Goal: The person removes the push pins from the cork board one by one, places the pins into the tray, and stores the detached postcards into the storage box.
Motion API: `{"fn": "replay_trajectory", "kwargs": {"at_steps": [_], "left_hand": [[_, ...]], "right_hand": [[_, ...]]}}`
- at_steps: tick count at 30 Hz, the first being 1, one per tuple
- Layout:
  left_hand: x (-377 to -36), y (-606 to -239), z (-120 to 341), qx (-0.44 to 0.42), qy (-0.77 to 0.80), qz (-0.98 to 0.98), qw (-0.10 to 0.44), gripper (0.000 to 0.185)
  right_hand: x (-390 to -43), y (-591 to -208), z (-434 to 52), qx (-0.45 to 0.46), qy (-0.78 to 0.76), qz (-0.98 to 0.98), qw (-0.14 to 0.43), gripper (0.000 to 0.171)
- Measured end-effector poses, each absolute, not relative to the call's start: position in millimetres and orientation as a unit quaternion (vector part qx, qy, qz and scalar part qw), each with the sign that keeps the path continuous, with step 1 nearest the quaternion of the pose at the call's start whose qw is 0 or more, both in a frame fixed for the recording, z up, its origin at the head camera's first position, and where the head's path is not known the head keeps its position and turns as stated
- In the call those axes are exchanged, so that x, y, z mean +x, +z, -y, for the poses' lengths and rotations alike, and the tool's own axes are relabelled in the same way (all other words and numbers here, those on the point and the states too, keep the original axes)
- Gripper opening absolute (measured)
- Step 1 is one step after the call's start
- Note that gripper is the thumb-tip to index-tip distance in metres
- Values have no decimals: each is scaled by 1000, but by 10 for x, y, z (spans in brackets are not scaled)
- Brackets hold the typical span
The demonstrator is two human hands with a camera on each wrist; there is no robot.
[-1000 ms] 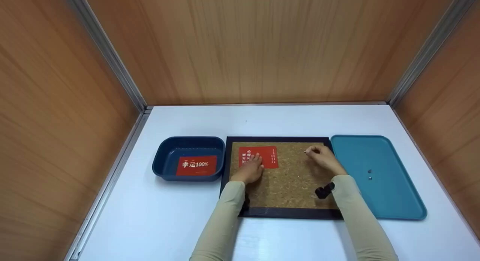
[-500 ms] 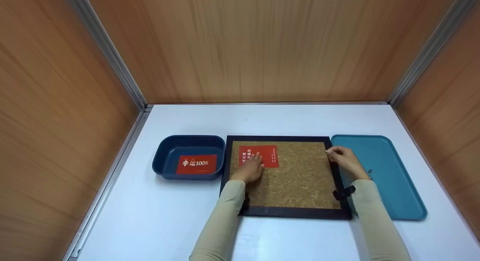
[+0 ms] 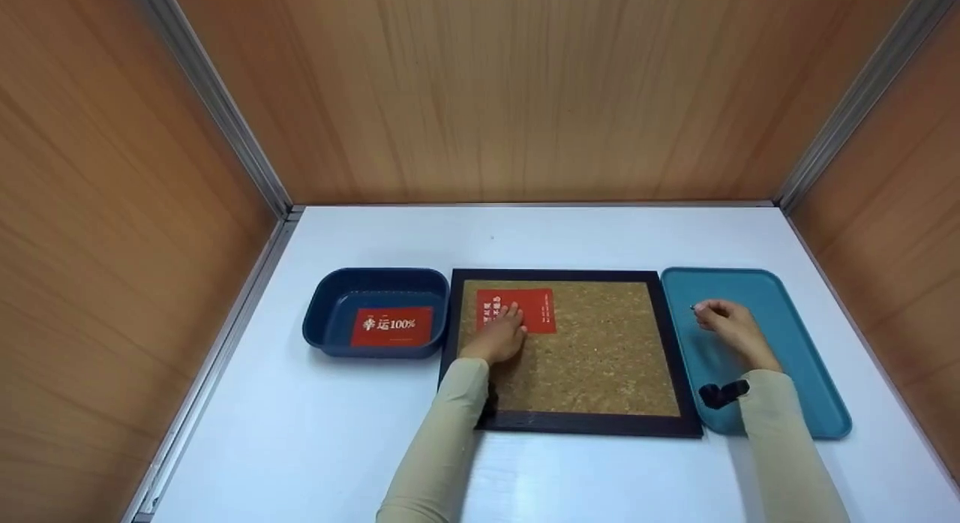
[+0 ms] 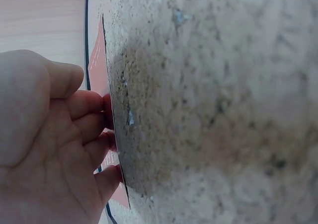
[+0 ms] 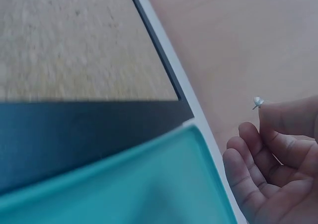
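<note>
Pushpin (image 5: 257,103) sits pinched at your right hand's (image 3: 731,329) fingertips over the teal tray (image 3: 795,343); left hand (image 3: 501,335) presses flat on red card (image 3: 534,307).

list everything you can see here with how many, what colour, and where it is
Cork board with black frame: one, brown cork, centre of the table.
Red printed card on the cork board: one, red with white text, upper left corner of the board, under the left hand's fingers.
Red printed card in the bin: one, red with white text, flat on the bin's floor.
Dark blue plastic bin: one, left of the board.
Teal flat tray: one, right of the board.
Small push pin: one, pale, pinched at the right hand's fingertips.
White table: one, underneath everything.
Wooden walls: brown, on three sides.
Left hand: rests flat on the card.
Right hand: over the teal tray, holding the pin.
</note>
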State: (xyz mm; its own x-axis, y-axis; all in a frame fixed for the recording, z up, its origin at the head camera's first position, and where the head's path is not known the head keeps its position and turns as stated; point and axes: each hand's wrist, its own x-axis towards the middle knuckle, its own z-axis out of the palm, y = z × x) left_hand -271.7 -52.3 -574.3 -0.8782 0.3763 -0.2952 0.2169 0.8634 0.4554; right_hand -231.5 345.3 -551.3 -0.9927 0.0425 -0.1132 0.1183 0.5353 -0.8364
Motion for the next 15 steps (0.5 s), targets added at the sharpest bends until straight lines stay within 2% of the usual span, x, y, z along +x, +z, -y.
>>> {"fn": "replay_trajectory", "kwargs": {"at_steps": [15], "left_hand": [[-2721, -5734, 535, 171, 214, -943, 189, 51]], "right_hand": [[-2140, -5589, -3832, 109, -485, -865, 69, 54]]}}
